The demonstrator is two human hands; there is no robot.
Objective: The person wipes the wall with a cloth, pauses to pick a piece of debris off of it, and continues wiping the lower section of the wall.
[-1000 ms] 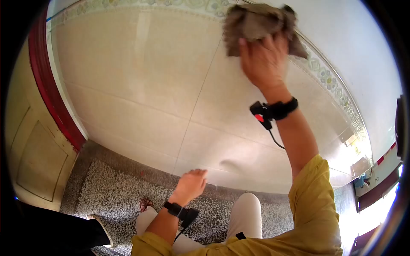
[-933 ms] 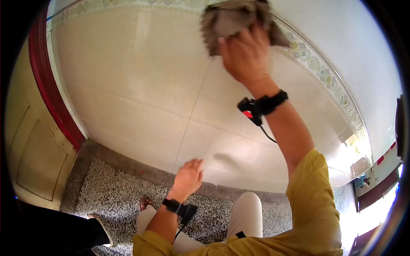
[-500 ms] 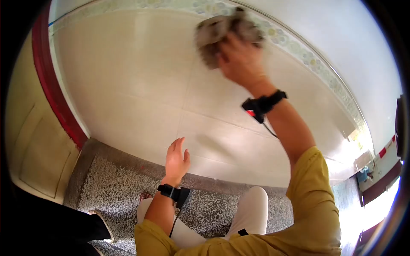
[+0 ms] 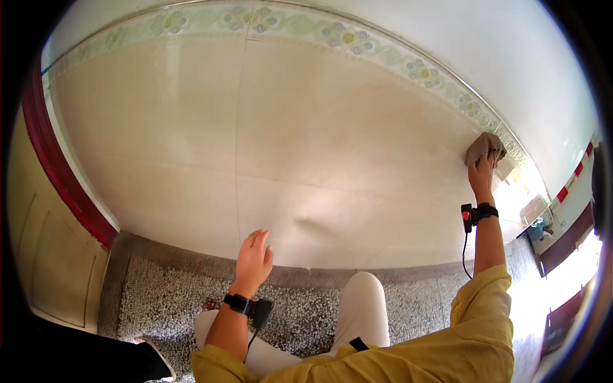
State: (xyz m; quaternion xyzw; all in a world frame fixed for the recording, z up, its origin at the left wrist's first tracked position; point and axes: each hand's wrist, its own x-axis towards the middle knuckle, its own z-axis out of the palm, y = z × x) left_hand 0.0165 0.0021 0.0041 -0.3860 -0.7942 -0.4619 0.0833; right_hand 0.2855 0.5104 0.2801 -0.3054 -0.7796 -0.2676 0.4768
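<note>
A crumpled grey-brown cloth [image 4: 483,148] lies against the tiled wall [image 4: 306,127] at the right, just below the patterned border [image 4: 348,37]. My right hand [image 4: 482,175] is on this cloth, with its fingers pressed over it. Low in front of the tiles, left of centre, my left hand [image 4: 253,260] is raised with nothing in it, the thumb a little apart from the fingers. Both wrists carry black straps with small devices and cables.
A dark red door frame [image 4: 64,169] and a pale panelled door [image 4: 57,255] stand at the left. Speckled flooring [image 4: 159,293] runs below the wall. Dark fabric is at the lower left, and a blue item [image 4: 538,230] sits at the far right.
My right hand and the cloth have moved right and down along the wall, from the upper middle to the right end. My left hand has shifted slightly down and left in view.
</note>
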